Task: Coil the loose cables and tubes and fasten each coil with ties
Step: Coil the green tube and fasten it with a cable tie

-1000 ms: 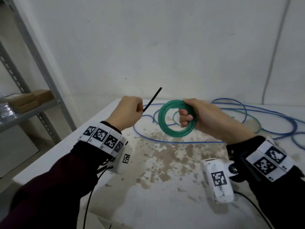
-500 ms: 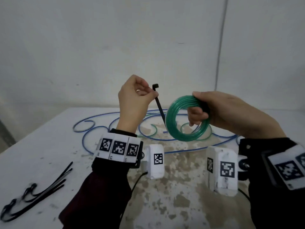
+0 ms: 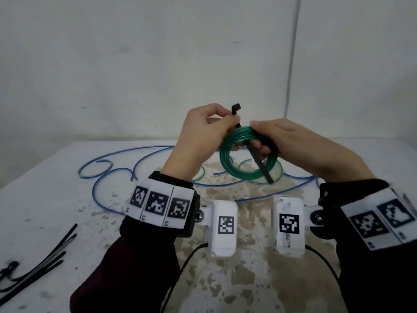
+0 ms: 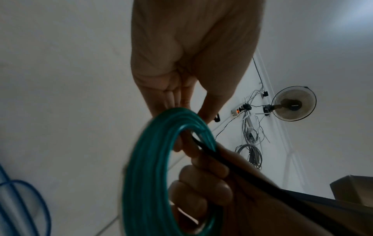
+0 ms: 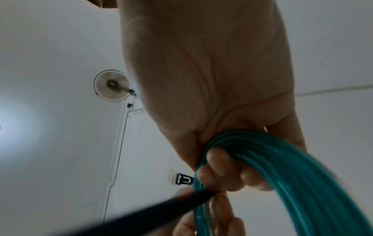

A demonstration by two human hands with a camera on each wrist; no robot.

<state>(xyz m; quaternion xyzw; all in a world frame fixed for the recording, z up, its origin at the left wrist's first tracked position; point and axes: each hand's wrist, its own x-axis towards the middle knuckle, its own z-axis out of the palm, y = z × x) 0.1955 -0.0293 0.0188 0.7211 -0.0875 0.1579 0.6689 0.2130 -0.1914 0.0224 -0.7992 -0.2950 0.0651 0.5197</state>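
Head view. Left hand (image 3: 203, 136) is raised above the worktop (image 3: 52, 199), fingers curled, pinching a black cable tie (image 3: 252, 152) just below its head. Right hand (image 3: 293, 145) is curled round the top of a green tube coil (image 3: 246, 170), thumb over the strands, fingers through the opening. The coil is held off the worktop, standing roughly on edge with its open face toward the camera. The tie's long axis runs on a diagonal: square head at upper left above the left fingers, tail pointing down and to the right, crossing the coil opening and ending just past the coil's lower rim. Blue cable (image 3: 108, 177) lies in loose loops on the worktop behind both hands (a few stray green strands lie among them). Spare black ties (image 3: 45, 260) lie at the near-left edge, well apart from the hands.

Left wrist view. Left hand (image 4: 193, 63) is seen from below, fingers bunched together. The coil (image 4: 149, 175) stands edge-on; the tie (image 4: 242, 177) passes through its opening and slants away to lower right across the right hand (image 4: 262, 207). A wall fan (image 4: 292, 103) shows in the background.

Right wrist view. Right hand (image 5: 212, 79) grips the coil (image 5: 302, 183), fingertips wrapped over the strands. The tie (image 5: 141, 215) enters from lower left (blurred) and meets the coil at the fingers; its head (image 5: 183, 179) shows beyond.
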